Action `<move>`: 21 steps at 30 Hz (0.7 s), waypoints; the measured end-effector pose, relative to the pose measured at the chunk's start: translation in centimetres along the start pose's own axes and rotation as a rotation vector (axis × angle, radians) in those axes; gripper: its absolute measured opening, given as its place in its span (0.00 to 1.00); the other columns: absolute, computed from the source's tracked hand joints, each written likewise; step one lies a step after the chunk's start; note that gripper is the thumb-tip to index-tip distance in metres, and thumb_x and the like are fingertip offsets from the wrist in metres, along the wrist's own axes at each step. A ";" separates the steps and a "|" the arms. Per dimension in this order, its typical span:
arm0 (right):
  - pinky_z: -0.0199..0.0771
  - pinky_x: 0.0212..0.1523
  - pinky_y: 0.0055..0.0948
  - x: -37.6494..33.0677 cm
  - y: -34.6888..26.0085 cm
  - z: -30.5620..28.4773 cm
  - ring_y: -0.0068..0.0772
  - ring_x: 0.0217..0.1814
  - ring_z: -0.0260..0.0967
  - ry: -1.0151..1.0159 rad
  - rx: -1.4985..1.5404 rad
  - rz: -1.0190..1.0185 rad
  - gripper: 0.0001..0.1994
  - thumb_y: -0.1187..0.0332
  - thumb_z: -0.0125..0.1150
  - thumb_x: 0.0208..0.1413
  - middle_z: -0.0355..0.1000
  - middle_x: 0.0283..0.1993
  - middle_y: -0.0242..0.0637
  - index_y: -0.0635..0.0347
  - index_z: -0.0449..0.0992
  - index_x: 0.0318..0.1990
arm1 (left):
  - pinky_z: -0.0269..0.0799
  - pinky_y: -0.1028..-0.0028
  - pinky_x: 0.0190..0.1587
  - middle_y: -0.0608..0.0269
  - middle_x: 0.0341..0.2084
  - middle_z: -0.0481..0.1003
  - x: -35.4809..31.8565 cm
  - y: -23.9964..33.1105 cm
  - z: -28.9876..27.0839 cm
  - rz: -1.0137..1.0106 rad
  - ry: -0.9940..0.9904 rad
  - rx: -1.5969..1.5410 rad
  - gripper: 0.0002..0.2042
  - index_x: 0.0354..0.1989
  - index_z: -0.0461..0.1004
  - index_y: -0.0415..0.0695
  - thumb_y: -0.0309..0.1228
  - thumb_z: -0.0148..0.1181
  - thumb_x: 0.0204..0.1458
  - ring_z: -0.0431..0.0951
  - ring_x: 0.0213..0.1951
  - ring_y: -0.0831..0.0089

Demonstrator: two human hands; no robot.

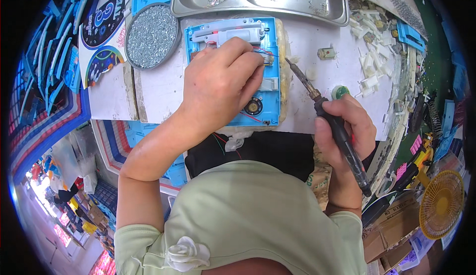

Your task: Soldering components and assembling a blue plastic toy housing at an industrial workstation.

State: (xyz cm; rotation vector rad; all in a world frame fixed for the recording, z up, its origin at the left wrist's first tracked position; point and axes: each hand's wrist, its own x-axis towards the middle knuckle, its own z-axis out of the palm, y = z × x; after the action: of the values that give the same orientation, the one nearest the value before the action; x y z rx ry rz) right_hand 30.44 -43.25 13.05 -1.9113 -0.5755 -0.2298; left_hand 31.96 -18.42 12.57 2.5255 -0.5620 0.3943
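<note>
Where the blue plastic housing (270, 71) lies open on the white worktop (158, 89), its inside faces up, showing a grey-white moulded part (230, 31) across the top end, a small round speaker (253, 107) near the bottom end, and thin red wires (258, 52) running between them. The left hand (223, 84) rests flat over the middle of the housing with its fingers curled down onto the inner parts, pressing near the wires at the right edge; whether it pinches anything there cannot be told. The right hand (344, 126) is closed in a fist around the dark handle of a soldering iron (322, 109), whose metal shaft slants up and left so that its tip sits just beside the housing's right edge, close to the left fingertips. The two hands are apart, with the iron's shaft spanning the gap between them. Just beyond the housing's top left corner stands a round dish of small screws (151, 36), and behind the housing a steel compartment tray (297, 0) holds a few more small bits. To the right of the iron lie a green round piece (340, 92), a small grey component (326, 53) and a heap of white plastic parts (369, 61). A yellow fan (441, 204) stands low at the far right.
</note>
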 end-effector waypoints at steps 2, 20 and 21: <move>0.61 0.21 0.28 0.2 -0.2 -0.3 0.31 0.19 0.63 -0.021 -0.016 -0.009 0.14 0.78 0.72 0.45 0.73 0.25 0.36 0.64 0.78 0.41 | 0.73 0.68 0.34 0.61 0.33 0.78 0.0 0.2 -0.2 -0.011 -0.020 0.006 0.10 0.36 0.80 0.43 0.21 0.70 0.44 0.79 0.32 0.62; 0.62 0.21 0.29 0.4 0.2 -0.1 0.31 0.19 0.63 -0.039 -0.046 -0.033 0.16 0.77 0.72 0.45 0.75 0.27 0.34 0.61 0.76 0.42 | 0.75 0.69 0.36 0.58 0.33 0.79 0.2 0.3 -0.5 -0.067 -0.002 -0.079 0.09 0.38 0.81 0.40 0.19 0.69 0.47 0.81 0.33 0.62; 0.62 0.21 0.29 0.4 0.3 -0.1 0.31 0.19 0.63 -0.041 -0.044 -0.027 0.15 0.77 0.72 0.45 0.75 0.27 0.34 0.61 0.76 0.42 | 0.75 0.69 0.35 0.59 0.33 0.79 0.2 0.3 -0.5 -0.055 -0.001 -0.055 0.10 0.38 0.81 0.40 0.19 0.70 0.47 0.80 0.33 0.62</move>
State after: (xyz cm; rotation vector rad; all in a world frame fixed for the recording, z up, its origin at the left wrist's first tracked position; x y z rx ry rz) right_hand 30.96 -43.30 13.01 -1.9550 -0.6288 -0.2232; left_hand 31.94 -18.50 13.18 2.4831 -0.4957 0.3527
